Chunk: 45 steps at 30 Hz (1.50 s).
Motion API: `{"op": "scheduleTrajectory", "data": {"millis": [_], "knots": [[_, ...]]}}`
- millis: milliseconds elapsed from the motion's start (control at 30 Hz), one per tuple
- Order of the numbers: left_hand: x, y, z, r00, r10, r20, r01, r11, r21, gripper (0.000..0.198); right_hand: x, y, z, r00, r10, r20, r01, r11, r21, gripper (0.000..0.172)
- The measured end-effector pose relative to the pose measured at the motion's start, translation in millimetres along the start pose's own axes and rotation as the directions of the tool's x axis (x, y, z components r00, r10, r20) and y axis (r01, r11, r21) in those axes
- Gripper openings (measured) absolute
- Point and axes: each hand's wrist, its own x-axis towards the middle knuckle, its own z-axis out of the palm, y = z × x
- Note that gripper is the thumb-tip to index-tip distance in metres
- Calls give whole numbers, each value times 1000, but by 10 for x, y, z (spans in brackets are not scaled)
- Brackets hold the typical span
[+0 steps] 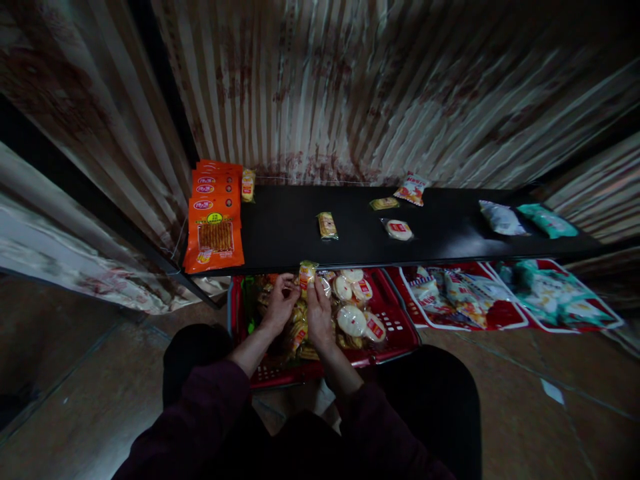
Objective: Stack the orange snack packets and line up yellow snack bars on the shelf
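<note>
My right hand [319, 312] is closed round a small yellow snack packet [307, 273], held upright just under the front edge of the black shelf [440, 247]. My left hand [280, 303] hovers beside it over the red basket [395, 320], fingers curled towards the packet; whether they touch it is unclear. The basket on the floor is full of small yellow packets and round white rice-cracker packs [353, 320]. On the shelf lie a stack of orange snack bags [214, 230] at the left, a single yellow packet [327, 225] and a rice-cracker pack [399, 229].
More packets lie on the shelf: a yellow one [384, 203], a red-and-white bag [411, 188], a grey bag [501, 219] and a green bag [547, 221]. Two further red baskets [500, 320] with bagged snacks stand to the right on the floor. Corrugated wall [350, 87] behind.
</note>
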Motion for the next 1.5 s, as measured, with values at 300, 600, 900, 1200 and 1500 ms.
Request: {"op": "scheduleTrajectory", "data": {"millis": [300,600,900,1200,1500], "knots": [[-92,138,-65,987,14,160,-19,999,33,17,-130,-26,85,999,-33,-33,33,999,-7,65],[-153,247,-104,969,-115,219,130,990,-53,29,-174,-7,92,987,-156,-28,156,988,-7,61],[-105,77,-98,957,-266,118,288,920,-267,30,-193,12,74,976,-219,-8,219,975,-33,55],[-47,-15,-86,907,-404,120,407,764,-501,32,-168,86,58,967,-254,-35,253,966,-47,53],[-51,80,-81,886,-420,197,450,672,-588,32,-150,35,43,961,-275,0,273,955,-119,49]]}}
